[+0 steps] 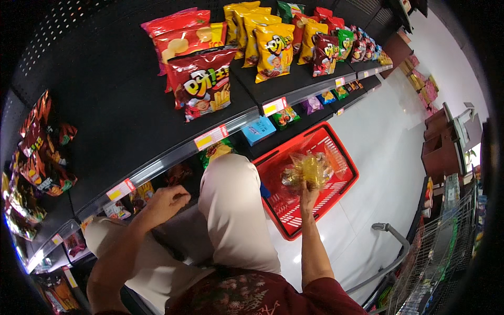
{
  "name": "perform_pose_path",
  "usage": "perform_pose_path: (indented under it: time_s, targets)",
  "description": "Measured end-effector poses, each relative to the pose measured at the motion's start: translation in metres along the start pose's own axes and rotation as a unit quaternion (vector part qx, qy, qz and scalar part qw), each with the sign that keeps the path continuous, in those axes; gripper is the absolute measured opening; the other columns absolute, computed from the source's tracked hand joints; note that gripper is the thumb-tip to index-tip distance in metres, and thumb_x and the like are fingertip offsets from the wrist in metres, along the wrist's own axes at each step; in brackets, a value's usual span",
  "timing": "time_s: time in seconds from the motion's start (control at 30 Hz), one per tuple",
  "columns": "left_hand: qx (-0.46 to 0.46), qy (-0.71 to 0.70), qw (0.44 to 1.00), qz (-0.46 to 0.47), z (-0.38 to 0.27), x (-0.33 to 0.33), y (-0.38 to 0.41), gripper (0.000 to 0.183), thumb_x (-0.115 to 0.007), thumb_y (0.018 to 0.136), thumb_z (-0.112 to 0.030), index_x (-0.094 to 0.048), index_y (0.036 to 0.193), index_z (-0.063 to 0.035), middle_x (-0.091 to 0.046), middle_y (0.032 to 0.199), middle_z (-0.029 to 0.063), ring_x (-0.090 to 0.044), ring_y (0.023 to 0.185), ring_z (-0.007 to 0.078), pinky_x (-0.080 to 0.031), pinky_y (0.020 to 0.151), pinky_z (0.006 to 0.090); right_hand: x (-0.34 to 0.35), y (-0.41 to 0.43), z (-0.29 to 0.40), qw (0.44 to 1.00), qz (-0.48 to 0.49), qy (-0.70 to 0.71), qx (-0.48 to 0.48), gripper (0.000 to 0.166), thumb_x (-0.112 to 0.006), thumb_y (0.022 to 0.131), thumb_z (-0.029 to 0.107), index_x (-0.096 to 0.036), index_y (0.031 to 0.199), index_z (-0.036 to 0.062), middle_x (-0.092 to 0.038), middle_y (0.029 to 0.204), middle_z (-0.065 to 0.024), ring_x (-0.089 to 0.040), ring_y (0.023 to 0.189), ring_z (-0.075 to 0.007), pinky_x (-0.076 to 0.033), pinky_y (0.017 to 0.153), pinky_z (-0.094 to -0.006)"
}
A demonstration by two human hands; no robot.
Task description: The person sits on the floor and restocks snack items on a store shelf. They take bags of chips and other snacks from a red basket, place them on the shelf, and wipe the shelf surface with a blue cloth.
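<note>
My right hand grips a gold, shiny snack packet over a red plastic shopping basket. Clear and silvery wrapped packages show beneath it; I cannot tell whether the gold packet rests on them. My left hand hovers in front of the lower shelf, left of my raised knee. Its fingers are loosely curled, with nothing visible in them. Behind the knee, part of a green snack bag shows on the lower shelf.
On the black upper shelf stand a dark red chip bag, yellow chip bags and, far left, several dark bags. A blue box sits below. Right lie the pale floor, a grey metal tube and wire racks.
</note>
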State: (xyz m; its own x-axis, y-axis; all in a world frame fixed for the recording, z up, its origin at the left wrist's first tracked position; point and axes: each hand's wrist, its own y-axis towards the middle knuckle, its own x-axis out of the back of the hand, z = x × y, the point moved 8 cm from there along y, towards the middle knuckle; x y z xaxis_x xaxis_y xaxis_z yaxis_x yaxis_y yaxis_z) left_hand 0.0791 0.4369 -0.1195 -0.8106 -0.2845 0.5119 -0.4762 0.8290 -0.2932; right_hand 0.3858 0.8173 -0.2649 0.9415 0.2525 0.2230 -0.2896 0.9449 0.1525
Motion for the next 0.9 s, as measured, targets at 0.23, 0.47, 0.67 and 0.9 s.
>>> perform_pose_path:
  time_s: [0.23, 0.47, 0.67, 0.9]
  targets:
    - [-0.046, -0.117, 0.990, -0.067, -0.025, 0.038, 0.000, 0.023, -0.053, 0.100, -0.018, -0.065, 0.100, 0.0014, -0.070, 0.088, 0.0094, -0.067, 0.076, 0.0128, -0.054, 0.073, 0.0268, 0.015, -0.020, 0.186, 0.995, 0.027, 0.095, 0.008, 0.007, -0.066, 0.092, 0.008, -0.065, 0.098, 0.0042, -0.059, 0.078, 0.0036, -0.048, 0.063, -0.0041, -0.037, 0.053, -0.0220]
    - [-0.105, -0.126, 0.980, -0.113, -0.035, 0.095, 0.010, 0.035, -0.049, 0.103, -0.029, -0.066, 0.095, 0.0007, -0.067, 0.078, 0.0070, -0.064, 0.067, 0.0109, -0.053, 0.062, 0.0246, -0.007, -0.024, 0.363, 0.984, 0.024, 0.098, 0.144, 0.025, -0.069, 0.092, 0.021, -0.058, 0.071, 0.0115, -0.047, 0.054, 0.0064, -0.037, 0.039, -0.0031, -0.027, 0.033, -0.0216]
    - [-0.111, -0.259, 0.913, -0.295, 0.000, 0.183, 0.012, 0.042, -0.046, 0.103, -0.037, -0.065, 0.090, -0.0017, -0.064, 0.070, 0.0052, -0.062, 0.059, 0.0116, -0.050, 0.054, 0.0242, -0.104, -0.031, 0.471, 0.961, 0.118, 0.153, 0.197, 0.016, -0.072, 0.089, 0.022, -0.065, 0.092, 0.0073, -0.055, 0.073, 0.0049, -0.042, 0.053, -0.0017, -0.031, 0.045, -0.0197]
    - [-0.102, -0.388, 0.770, -0.496, 0.073, 0.269, -0.023, 0.045, -0.045, 0.101, -0.044, -0.065, 0.099, -0.0033, -0.065, 0.082, 0.0046, -0.062, 0.068, 0.0123, -0.050, 0.060, 0.0259, -0.290, -0.069, 0.540, 0.901, 0.337, 0.127, 0.240, 0.022, -0.070, 0.090, 0.025, -0.067, 0.084, 0.0045, -0.053, 0.062, 0.0042, -0.044, 0.049, -0.0046, -0.035, 0.046, -0.0230]
